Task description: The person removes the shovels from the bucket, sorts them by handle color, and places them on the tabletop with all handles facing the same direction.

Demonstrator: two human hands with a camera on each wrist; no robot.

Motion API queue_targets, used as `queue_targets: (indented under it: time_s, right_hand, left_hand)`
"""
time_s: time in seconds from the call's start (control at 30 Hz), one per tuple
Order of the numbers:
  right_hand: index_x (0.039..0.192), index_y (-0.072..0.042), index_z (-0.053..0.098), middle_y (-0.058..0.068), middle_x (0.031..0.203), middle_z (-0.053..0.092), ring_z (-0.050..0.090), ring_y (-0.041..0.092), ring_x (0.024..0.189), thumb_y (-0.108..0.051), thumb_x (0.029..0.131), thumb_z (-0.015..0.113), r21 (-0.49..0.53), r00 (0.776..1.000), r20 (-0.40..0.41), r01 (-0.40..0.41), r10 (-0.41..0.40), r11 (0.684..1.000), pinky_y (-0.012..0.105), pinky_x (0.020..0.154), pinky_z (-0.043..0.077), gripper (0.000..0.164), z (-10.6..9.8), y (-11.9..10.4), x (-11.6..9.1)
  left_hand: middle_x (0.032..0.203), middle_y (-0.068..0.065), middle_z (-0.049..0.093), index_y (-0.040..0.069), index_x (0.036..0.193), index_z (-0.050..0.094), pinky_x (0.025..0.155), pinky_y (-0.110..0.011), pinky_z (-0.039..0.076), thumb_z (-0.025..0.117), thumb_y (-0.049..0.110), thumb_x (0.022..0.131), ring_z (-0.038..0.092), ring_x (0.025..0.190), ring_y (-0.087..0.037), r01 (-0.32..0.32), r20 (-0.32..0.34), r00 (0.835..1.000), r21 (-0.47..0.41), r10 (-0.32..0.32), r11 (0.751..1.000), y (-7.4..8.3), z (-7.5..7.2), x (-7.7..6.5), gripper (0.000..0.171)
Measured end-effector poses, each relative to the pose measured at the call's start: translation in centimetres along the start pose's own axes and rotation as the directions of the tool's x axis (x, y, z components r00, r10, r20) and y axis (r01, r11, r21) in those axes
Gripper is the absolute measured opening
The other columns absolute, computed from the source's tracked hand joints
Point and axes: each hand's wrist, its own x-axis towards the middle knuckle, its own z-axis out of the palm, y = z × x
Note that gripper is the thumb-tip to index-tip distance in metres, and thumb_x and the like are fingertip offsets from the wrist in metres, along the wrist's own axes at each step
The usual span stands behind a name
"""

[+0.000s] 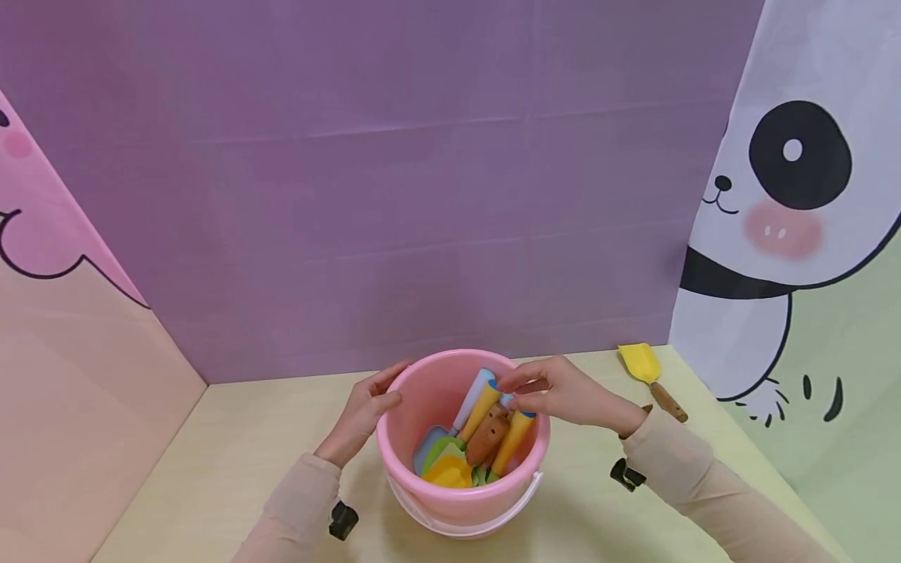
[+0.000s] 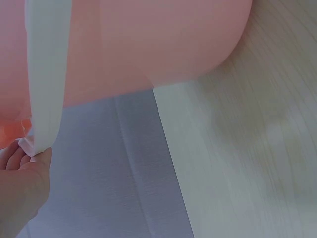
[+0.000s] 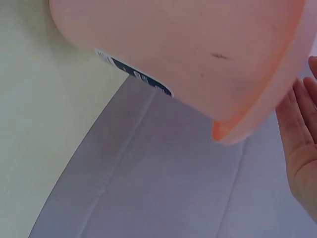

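A pink bucket (image 1: 461, 500) stands upright in front of me, its white handle (image 1: 486, 525) hanging down at the front. My left hand (image 1: 360, 414) holds the rim at the left, thumb on the rim and fingers along the outside. My right hand (image 1: 552, 391) reaches over the right rim, fingertips right at the blue-ended tool handles. Inside lean a yellow handle (image 1: 481, 410), a second yellow handle (image 1: 512, 444), a pale lilac handle (image 1: 470, 403) and brown wooden handles (image 1: 488, 436). A yellow scoop (image 1: 448, 473) and a grey-blue blade (image 1: 428, 450) lie low in the bucket.
A yellow toy shovel with a wooden handle (image 1: 642, 363) lies on the pale wooden table (image 1: 281, 438) at the back right. A brown tip (image 1: 647, 408) shows beside my right sleeve. A purple wall (image 1: 422, 195) rises behind, and a panda-printed panel (image 1: 739, 328) bounds the right side.
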Motion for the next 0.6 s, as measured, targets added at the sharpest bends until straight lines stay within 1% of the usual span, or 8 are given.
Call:
queue_targets:
  time_s: [0.1,0.23,0.3,0.5,0.6]
  right_hand:
    - [0.11,0.002,0.064,0.015,0.108,0.065,0.063,0.027,0.1,-0.011,0.085,0.063,-0.004,0.999,0.05,-0.013,0.014,1.0,0.026,0.081,0.053,0.028,0.7,-0.1,0.5]
    - [0.108,0.0,0.065,0.012,0.104,0.067,0.065,0.02,0.095,-0.012,0.082,0.066,-0.048,0.992,0.126,-0.025,0.031,0.999,0.024,0.082,0.052,0.029,1.5,-0.4,1.1]
    - [0.108,-0.001,0.065,0.01,0.104,0.067,0.065,0.018,0.095,-0.012,0.081,0.067,-0.061,0.987,0.158,-0.031,0.04,0.998,0.024,0.083,0.052,0.029,1.8,-0.4,1.3]
    - [0.109,-0.001,0.065,0.01,0.105,0.066,0.063,0.02,0.098,-0.007,0.079,0.068,-0.089,0.978,0.199,-0.04,0.057,0.995,0.027,0.084,0.052,0.03,2.2,-0.4,1.6]
    - [0.108,-0.002,0.066,0.007,0.103,0.067,0.063,0.017,0.094,-0.006,0.078,0.069,-0.131,0.976,0.211,-0.021,0.048,0.991,0.024,0.083,0.052,0.03,2.3,-0.4,1.8]
  left_hand:
    - [0.137,-0.014,0.046,0.008,0.138,0.042,0.091,-0.03,0.048,0.047,0.005,0.085,0.051,0.117,-0.029,-0.005,-0.004,1.0,0.007,0.005,1.0,0.0,0.0,0.1,0.053]
    - [0.135,-0.014,0.048,0.008,0.136,0.044,0.089,-0.027,0.049,0.048,0.004,0.085,0.053,0.114,-0.027,-0.013,-0.012,1.0,0.0,0.013,1.0,-0.2,0.0,0.1,0.051]
    - [0.135,-0.014,0.049,0.008,0.135,0.045,0.087,-0.025,0.05,0.048,0.003,0.085,0.054,0.113,-0.026,-0.016,-0.013,1.0,-0.012,0.015,1.0,-0.2,0.0,0.2,0.051]
    - [0.135,-0.014,0.048,0.008,0.135,0.045,0.086,-0.024,0.05,0.047,0.004,0.084,0.054,0.114,-0.026,-0.016,-0.007,1.0,-0.021,0.016,1.0,-0.1,0.1,0.1,0.051]
    - [0.135,-0.014,0.048,0.008,0.136,0.045,0.086,-0.024,0.05,0.047,0.003,0.085,0.053,0.114,-0.026,-0.017,-0.006,1.0,-0.02,0.017,1.0,0.0,0.2,0.0,0.051]
